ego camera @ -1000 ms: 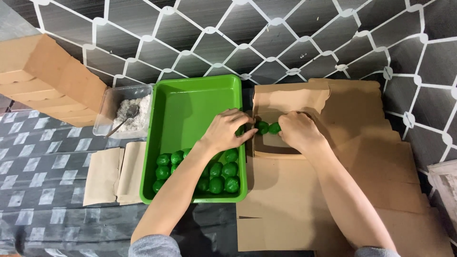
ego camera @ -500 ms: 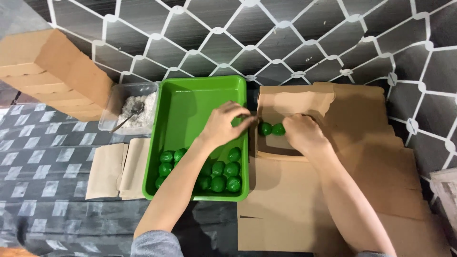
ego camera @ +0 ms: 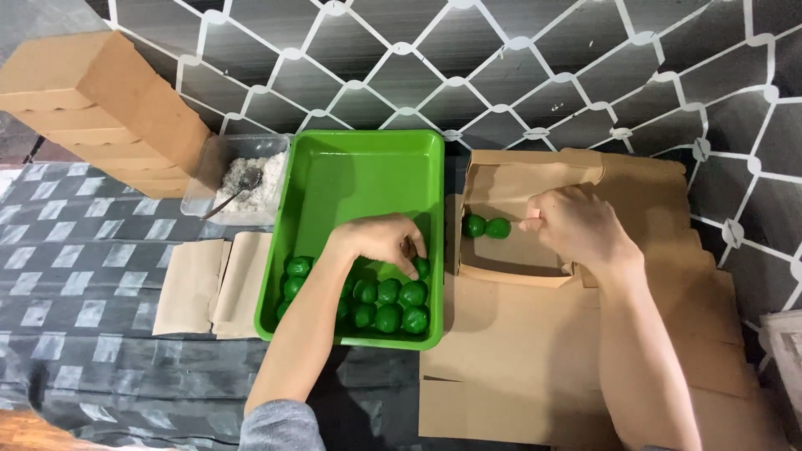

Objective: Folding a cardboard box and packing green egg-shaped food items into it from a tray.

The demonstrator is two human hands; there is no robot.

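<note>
The green balls (ego camera: 380, 301) are lying heaped at the near end of the green tray (ego camera: 368, 171), filling roughly its lower third, while the far part of the tray is showing bare. The left hand (ego camera: 380, 240) is reaching down into this heap, palm down, with its fingers (ego camera: 411, 250) curled loosely and their tips touching the topmost balls at the right side of the pile; whether a ball is actually pinched between them I cannot tell, since the hand is covering that spot.

2 more green balls (ego camera: 486, 226) are sitting side by side, touching each other, inside the open cardboard box (ego camera: 510, 267) just to the right of the tray, close to its left wall. The right hand (ego camera: 576, 227) is resting over the right part of this box, fingers bent inward in a loose half-closed curl near the 2 balls but apart from them, holding nothing that shows.

The box is lying on a spread of flat cardboard sheets (ego camera: 518, 359). To the left of the tray, a clear plastic tub (ego camera: 219, 159) is holding white grains and a spoon (ego camera: 236, 188). Behind it, a stack of closed cardboard boxes (ego camera: 100, 100) is leaning. 2 folded brown paper pieces (ego camera: 213, 284) are lying on the patterned floor covering (ego camera: 83, 250).
</note>
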